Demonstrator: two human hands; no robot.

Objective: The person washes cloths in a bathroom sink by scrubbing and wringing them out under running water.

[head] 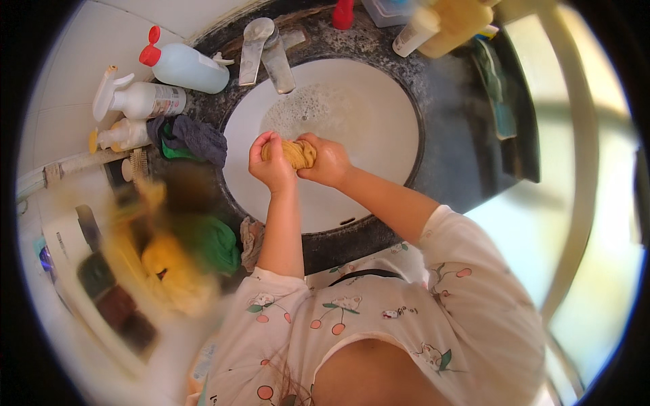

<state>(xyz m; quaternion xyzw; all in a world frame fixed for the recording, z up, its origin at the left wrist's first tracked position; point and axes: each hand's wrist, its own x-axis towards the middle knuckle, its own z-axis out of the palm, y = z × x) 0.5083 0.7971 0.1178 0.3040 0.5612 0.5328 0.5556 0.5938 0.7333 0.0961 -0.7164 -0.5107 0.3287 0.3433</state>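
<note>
Both of my hands grip a bunched yellow cloth (293, 154) above the white washbasin (376, 167). My left hand (271, 162) is closed around its left end. At the other end, my right hand (327, 160) holds the twisted part of the cloth. Foamy, cloudy water (310, 109) lies in the basin behind my hands, around the drain. A chrome faucet (266, 53) stands at the basin's back left rim, its spout pointing down into the bowl. I cannot see any water running from it.
On the dark stone counter (447, 101) at left are a red-capped bottle (190, 66), a white spray bottle (147, 100), pump bottles (127, 134) and a dark grey cloth (200, 139). Green cloth (218, 246) lies nearer me. A white bottle (416, 33) stands at back right.
</note>
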